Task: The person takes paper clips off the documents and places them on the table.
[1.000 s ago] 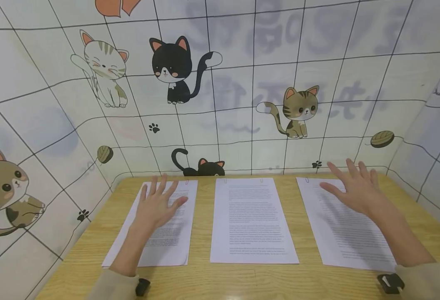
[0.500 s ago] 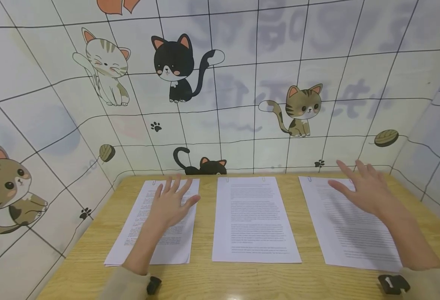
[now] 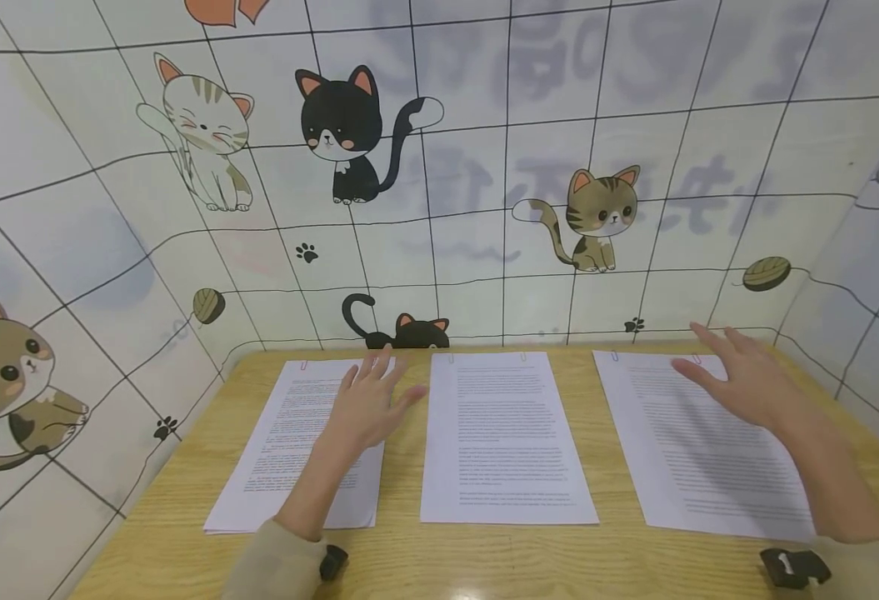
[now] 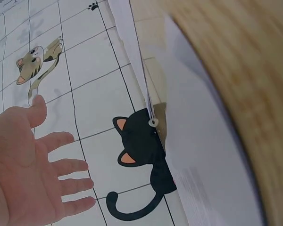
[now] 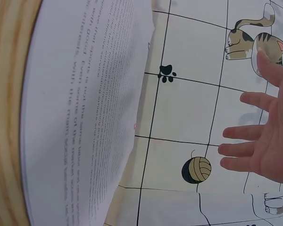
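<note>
White wall covering (image 3: 469,271), gridded and printed with cartoon cats, meets the far edge of a wooden table (image 3: 484,567). Three lots of printed paper lie in a row across it: left papers (image 3: 274,454), middle papers (image 3: 510,450) and right papers (image 3: 671,433), their top edges close to the table's far edge. Strips of wood show between them as lanes — a broader band runs along the near edge, and more wood shows toward the left and right edges. The right hand (image 3: 754,387) hovers over the far part of the right papers, its grip wide, fingers straight. The left hand (image 3: 372,408) hovers over the right side of the left papers, fingers spread, thumb above the lane — just beside the middle papers. Small paper clips (image 3: 304,365) sit along the papers' top edges.
</note>
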Tool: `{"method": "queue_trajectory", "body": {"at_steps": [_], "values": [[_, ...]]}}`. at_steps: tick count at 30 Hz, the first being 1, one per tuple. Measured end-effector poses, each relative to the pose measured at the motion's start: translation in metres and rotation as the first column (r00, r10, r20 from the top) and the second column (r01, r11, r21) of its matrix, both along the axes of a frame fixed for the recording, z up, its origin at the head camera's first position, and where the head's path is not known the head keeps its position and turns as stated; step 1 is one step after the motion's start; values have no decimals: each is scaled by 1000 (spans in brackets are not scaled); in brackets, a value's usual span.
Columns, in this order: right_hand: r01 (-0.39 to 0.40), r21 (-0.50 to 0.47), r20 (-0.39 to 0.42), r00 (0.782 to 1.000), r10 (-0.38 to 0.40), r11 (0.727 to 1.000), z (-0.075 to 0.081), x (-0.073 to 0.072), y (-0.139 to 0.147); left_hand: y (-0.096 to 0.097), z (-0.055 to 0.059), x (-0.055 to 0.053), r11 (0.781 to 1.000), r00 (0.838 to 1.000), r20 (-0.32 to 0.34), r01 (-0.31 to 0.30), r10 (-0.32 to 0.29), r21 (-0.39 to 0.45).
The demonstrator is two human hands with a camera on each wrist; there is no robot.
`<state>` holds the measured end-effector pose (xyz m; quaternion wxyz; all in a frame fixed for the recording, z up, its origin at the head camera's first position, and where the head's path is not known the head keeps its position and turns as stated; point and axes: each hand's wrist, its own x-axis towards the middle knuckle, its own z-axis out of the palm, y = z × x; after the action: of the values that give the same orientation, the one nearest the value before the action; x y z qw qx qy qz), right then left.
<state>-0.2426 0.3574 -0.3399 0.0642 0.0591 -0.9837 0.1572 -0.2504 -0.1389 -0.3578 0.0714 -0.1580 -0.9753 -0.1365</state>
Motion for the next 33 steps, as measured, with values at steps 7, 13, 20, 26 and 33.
{"method": "queue_trajectory", "body": {"at_steps": [7,13,20,26,33], "values": [[-26,6,-2,1000,26,1000,3,1,10,20,0,-3,997,999,16,39,-40,66],[-49,-19,-22,999,49,999,0,1,20,38,1,-3,985,996,10,87,-90,149],[6,-59,15,1000,-5,998,-7,5,32,59,3,-2,975,993,43,101,-111,196],[25,-114,22,999,-23,993,-16,5,45,79,3,-2,972,988,76,114,-132,205],[40,-90,52,998,-35,995,-22,6,60,103,1,-3,956,983,113,111,-146,270]]}}
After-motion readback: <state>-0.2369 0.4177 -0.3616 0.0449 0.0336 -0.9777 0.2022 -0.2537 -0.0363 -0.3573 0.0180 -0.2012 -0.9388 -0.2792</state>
